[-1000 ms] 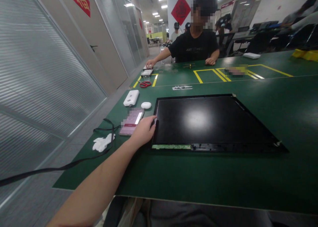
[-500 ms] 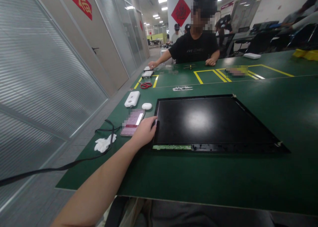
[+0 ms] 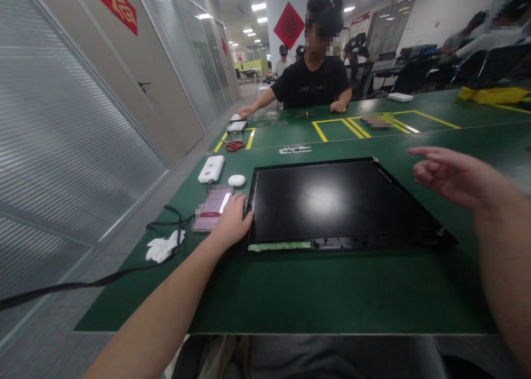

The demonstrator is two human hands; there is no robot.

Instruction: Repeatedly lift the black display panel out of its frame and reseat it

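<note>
A flat black display panel (image 3: pixel 307 202) lies on the green table, with a strip of green circuit board (image 3: pixel 280 246) along its near edge. At the panel's left edge rests my left hand (image 3: pixel 232 218), fingers apart and touching the frame; it does not appear to grip it. My right hand (image 3: pixel 452 177) hovers in the air beyond the panel's right side, holding nothing. Its index finger stretches out to the left while the others curl loosely. A phone (image 3: pixel 212 207) with a lit pink screen lies just left of my left hand.
Left of the panel are a white power bank (image 3: pixel 211 169), a small white case (image 3: pixel 237 180), a crumpled white glove (image 3: pixel 165 247) and a black strap (image 3: pixel 124 274). Further back lie red scissors (image 3: pixel 234 146) and white strips (image 3: pixel 295 150). A person (image 3: pixel 317 83) sits opposite.
My right hand has come into view from the right. The view has shifted somewhat to the right. My left hand stays at the panel's left edge, its fingers slightly drawn back.
</note>
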